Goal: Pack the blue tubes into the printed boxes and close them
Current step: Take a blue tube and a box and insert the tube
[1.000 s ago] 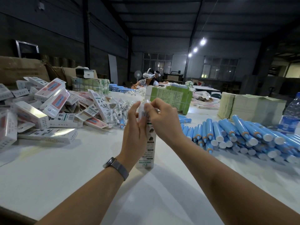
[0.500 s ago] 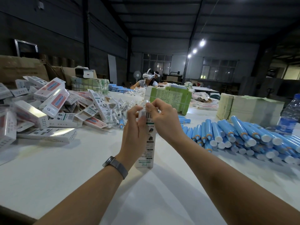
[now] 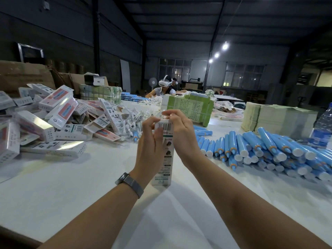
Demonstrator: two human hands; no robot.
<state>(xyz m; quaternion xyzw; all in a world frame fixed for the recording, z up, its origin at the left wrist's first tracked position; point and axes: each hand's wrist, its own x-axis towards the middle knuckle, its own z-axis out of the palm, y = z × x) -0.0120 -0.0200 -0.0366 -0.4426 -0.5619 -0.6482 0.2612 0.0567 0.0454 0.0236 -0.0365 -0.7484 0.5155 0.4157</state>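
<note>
A tall white printed box (image 3: 164,162) stands upright on the white table (image 3: 71,186) in front of me. My left hand (image 3: 150,144) holds its upper left side, thumb on the barcode face. My right hand (image 3: 181,133) pinches the top flap with curled fingers. What the box contains is hidden. A heap of blue tubes (image 3: 265,150) with white caps lies to the right. Packed printed boxes (image 3: 53,112) are piled at the left.
Stacks of green flat cartons (image 3: 190,108) stand behind the box, and a paler stack (image 3: 276,121) at the right. A water bottle (image 3: 323,128) stands at the right edge. Small clear packets (image 3: 133,121) lie mid-table. A person with a headset (image 3: 164,87) works at the far end.
Both hands have stayed at the box's top. My left fingers, straight a second ago, have curled over the top edge, and my right fingers keep working the flap.
</note>
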